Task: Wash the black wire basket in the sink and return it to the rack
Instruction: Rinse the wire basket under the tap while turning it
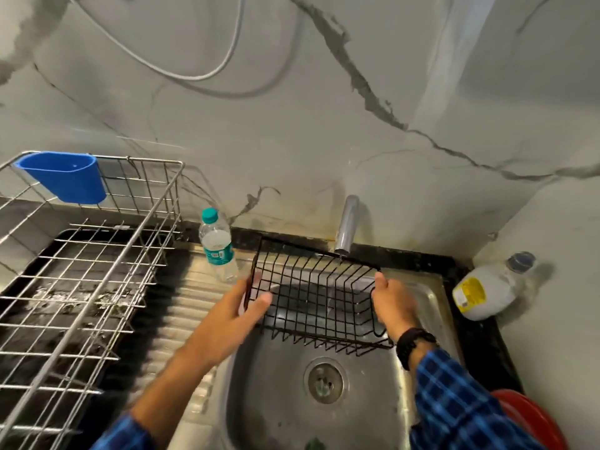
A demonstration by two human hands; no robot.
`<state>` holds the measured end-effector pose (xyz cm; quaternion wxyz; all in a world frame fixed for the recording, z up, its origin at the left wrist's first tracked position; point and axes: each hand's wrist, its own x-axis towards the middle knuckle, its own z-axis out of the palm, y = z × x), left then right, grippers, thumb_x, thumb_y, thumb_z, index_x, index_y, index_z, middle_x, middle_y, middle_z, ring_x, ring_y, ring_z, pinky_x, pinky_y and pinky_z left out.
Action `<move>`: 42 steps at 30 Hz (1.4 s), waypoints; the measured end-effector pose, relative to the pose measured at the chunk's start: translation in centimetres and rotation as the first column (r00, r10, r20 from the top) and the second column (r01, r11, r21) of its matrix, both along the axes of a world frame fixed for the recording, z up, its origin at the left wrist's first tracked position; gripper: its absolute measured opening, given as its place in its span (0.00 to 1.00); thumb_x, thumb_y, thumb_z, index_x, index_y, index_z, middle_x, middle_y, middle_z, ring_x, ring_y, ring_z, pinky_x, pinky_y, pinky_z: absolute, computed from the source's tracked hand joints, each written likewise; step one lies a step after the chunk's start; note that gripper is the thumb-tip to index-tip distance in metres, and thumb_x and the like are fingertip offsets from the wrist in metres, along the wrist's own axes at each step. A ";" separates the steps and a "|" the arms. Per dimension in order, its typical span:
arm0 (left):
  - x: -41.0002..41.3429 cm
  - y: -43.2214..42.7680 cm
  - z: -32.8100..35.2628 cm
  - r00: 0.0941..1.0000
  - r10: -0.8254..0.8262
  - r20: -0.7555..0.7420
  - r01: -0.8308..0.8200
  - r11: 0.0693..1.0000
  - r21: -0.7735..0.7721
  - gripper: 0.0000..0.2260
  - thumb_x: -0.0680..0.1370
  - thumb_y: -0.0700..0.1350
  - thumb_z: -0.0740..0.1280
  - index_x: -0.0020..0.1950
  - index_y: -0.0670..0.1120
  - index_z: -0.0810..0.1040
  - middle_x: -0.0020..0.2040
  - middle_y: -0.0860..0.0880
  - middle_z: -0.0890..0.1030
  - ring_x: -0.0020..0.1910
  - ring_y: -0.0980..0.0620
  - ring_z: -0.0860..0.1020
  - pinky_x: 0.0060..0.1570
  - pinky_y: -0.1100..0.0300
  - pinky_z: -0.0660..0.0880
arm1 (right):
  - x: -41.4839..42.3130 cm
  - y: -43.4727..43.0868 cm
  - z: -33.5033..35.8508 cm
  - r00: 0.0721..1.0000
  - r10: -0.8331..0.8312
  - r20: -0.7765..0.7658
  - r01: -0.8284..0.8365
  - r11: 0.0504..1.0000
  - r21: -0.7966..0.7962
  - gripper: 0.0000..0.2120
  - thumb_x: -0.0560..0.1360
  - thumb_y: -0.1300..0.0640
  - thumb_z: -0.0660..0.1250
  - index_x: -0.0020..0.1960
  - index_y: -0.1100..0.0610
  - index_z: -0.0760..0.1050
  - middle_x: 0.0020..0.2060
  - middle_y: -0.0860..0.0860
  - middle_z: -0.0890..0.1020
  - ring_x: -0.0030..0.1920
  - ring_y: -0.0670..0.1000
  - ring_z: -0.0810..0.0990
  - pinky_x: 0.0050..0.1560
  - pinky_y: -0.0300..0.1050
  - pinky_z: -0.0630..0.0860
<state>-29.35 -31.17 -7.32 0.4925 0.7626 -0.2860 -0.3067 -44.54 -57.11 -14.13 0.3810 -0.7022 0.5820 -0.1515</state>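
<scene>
The black wire basket (311,297) hangs tilted over the steel sink (276,410), just under the tap (345,225). My left hand (240,306) holds its left end, thumb across the wires. At the right end my right hand (391,300) grips the rim. A thin trickle drips from the tap spout onto the basket's far edge. To the left stands the silver wire rack (87,254) on the counter.
A clear water bottle (217,245) with a teal cap stands between rack and sink. A blue plastic cup (65,177) hangs on the rack's back rim. A white jug (487,287) lies at the right corner. Something red (532,417) sits at the lower right.
</scene>
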 end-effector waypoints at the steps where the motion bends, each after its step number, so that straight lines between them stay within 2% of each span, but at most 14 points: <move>1: -0.6 0.5 -0.8 1.000 0.031 -0.003 -0.031 0.999 -0.016 0.22 0.79 0.56 0.66 0.73 0.54 0.71 0.67 0.64 0.76 0.68 0.67 0.72 0.72 0.59 0.65 | -0.2 -0.3 0.0 1.000 0.005 -0.010 -0.005 1.000 0.029 0.23 0.83 0.41 0.51 0.40 0.54 0.73 0.33 0.51 0.75 0.35 0.54 0.75 0.34 0.46 0.71; 3: -2.1 1.3 -2.0 0.992 0.116 -0.059 -0.121 0.988 -0.097 0.12 0.82 0.47 0.63 0.65 0.52 0.77 0.58 0.64 0.83 0.62 0.66 0.77 0.67 0.63 0.71 | -0.7 -0.6 0.1 1.000 0.013 -0.014 -0.011 0.991 0.135 0.22 0.84 0.43 0.53 0.40 0.55 0.73 0.28 0.51 0.76 0.28 0.52 0.75 0.31 0.45 0.72; 5: -2.7 0.9 -2.8 0.973 0.230 -0.017 -0.231 0.967 -0.111 0.09 0.83 0.46 0.62 0.60 0.51 0.80 0.54 0.60 0.85 0.59 0.62 0.79 0.62 0.65 0.73 | -1.0 -0.4 0.5 1.000 0.017 0.003 -0.017 0.950 0.311 0.17 0.84 0.46 0.56 0.48 0.57 0.75 0.27 0.53 0.78 0.24 0.50 0.76 0.26 0.42 0.73; 9: -1.9 -1.2 -3.2 0.887 0.342 -0.309 -0.338 0.939 0.068 0.19 0.82 0.60 0.59 0.55 0.48 0.82 0.46 0.53 0.87 0.49 0.54 0.84 0.48 0.52 0.80 | -1.5 -0.6 1.2 0.998 0.045 0.031 -0.055 0.871 0.487 0.16 0.84 0.50 0.56 0.62 0.62 0.70 0.35 0.61 0.82 0.29 0.55 0.83 0.28 0.42 0.77; 13: -0.3 -1.9 -4.2 0.804 0.348 -0.482 -0.333 0.935 0.120 0.22 0.80 0.61 0.61 0.56 0.43 0.82 0.48 0.46 0.87 0.51 0.42 0.83 0.50 0.44 0.80 | -3.9 -0.6 3.6 0.962 0.143 0.233 -0.234 0.869 0.436 0.04 0.84 0.51 0.60 0.54 0.49 0.73 0.36 0.59 0.83 0.35 0.55 0.85 0.34 0.45 0.80; 17: 0.5 -2.8 -6.1 0.699 0.270 -0.662 -0.244 0.961 0.134 0.24 0.80 0.60 0.61 0.60 0.41 0.81 0.56 0.41 0.85 0.55 0.38 0.82 0.59 0.39 0.76 | -6.7 -0.4 3.2 0.940 0.170 0.294 -0.158 0.985 -0.062 0.14 0.80 0.43 0.64 0.51 0.51 0.83 0.42 0.50 0.84 0.44 0.45 0.82 0.47 0.41 0.76; 19: 0.2 -3.5 -7.0 0.606 0.206 -0.768 -0.186 0.976 0.115 0.28 0.77 0.62 0.63 0.64 0.40 0.79 0.61 0.41 0.83 0.63 0.35 0.79 0.62 0.38 0.75 | -7.8 0.0 3.0 0.843 0.151 0.516 -0.174 0.985 -0.004 0.16 0.81 0.39 0.61 0.59 0.46 0.82 0.55 0.49 0.84 0.59 0.46 0.81 0.58 0.47 0.75; 21: -0.4 -4.3 -8.1 0.528 0.159 -0.834 -0.151 0.984 0.093 0.26 0.76 0.62 0.64 0.58 0.40 0.83 0.65 0.39 0.81 0.70 0.33 0.73 0.66 0.32 0.71 | -8.8 0.1 3.1 0.724 0.016 0.690 -0.216 0.955 0.204 0.28 0.75 0.29 0.60 0.66 0.45 0.78 0.63 0.51 0.81 0.65 0.51 0.79 0.63 0.56 0.73; 23: -1.1 -5.2 -9.0 0.449 0.103 -0.888 -0.112 0.992 0.058 0.21 0.77 0.60 0.64 0.43 0.43 0.84 0.66 0.36 0.79 0.70 0.31 0.72 0.66 0.30 0.68 | -10.0 -0.3 2.8 0.656 -0.093 0.749 -0.226 0.923 0.313 0.37 0.68 0.24 0.64 0.68 0.47 0.77 0.64 0.54 0.81 0.65 0.53 0.79 0.64 0.56 0.74; 26: -1.7 -6.8 -9.5 0.371 0.043 -0.928 -0.054 0.998 0.024 0.16 0.76 0.58 0.65 0.44 0.45 0.77 0.65 0.37 0.80 0.69 0.31 0.73 0.66 0.28 0.68 | -11.7 -0.4 2.6 0.594 -0.228 0.771 -0.173 0.900 0.400 0.34 0.73 0.30 0.63 0.67 0.54 0.78 0.64 0.57 0.80 0.66 0.56 0.79 0.61 0.50 0.79; 29: -1.4 -8.3 -9.8 0.403 0.027 -0.915 0.003 1.000 0.030 0.17 0.75 0.57 0.65 0.51 0.43 0.79 0.61 0.38 0.83 0.64 0.33 0.77 0.64 0.29 0.69 | -12.9 -0.7 2.2 0.569 -0.373 0.733 -0.166 0.821 0.547 0.27 0.80 0.39 0.55 0.63 0.55 0.81 0.66 0.58 0.79 0.67 0.56 0.78 0.60 0.55 0.78; 33: -0.1 -9.9 -10.4 0.462 0.017 -0.887 0.068 0.996 0.055 0.19 0.81 0.57 0.61 0.55 0.42 0.79 0.61 0.37 0.83 0.62 0.32 0.79 0.59 0.32 0.74 | -13.4 -0.8 2.3 0.572 -0.359 0.738 -0.283 0.758 0.588 0.31 0.75 0.36 0.63 0.67 0.57 0.78 0.68 0.61 0.76 0.69 0.60 0.75 0.67 0.67 0.70; 38: 0.8 -11.1 -11.3 0.756 -0.032 -0.654 0.183 0.970 0.163 0.16 0.85 0.52 0.59 0.60 0.42 0.80 0.48 0.43 0.85 0.51 0.38 0.84 0.56 0.38 0.79 | -12.9 0.6 2.1 0.715 -0.094 0.693 -0.351 0.809 0.472 0.24 0.80 0.43 0.56 0.66 0.54 0.80 0.70 0.51 0.76 0.71 0.53 0.74 0.69 0.67 0.67; 42: 0.5 -12.0 -10.7 0.868 -0.141 -0.476 0.282 0.929 0.239 0.13 0.86 0.45 0.58 0.59 0.41 0.80 0.47 0.42 0.85 0.39 0.45 0.82 0.47 0.49 0.81 | -12.4 1.8 2.2 0.723 -0.088 0.685 -0.320 0.836 0.445 0.21 0.82 0.48 0.53 0.66 0.53 0.79 0.67 0.53 0.79 0.69 0.55 0.75 0.69 0.66 0.68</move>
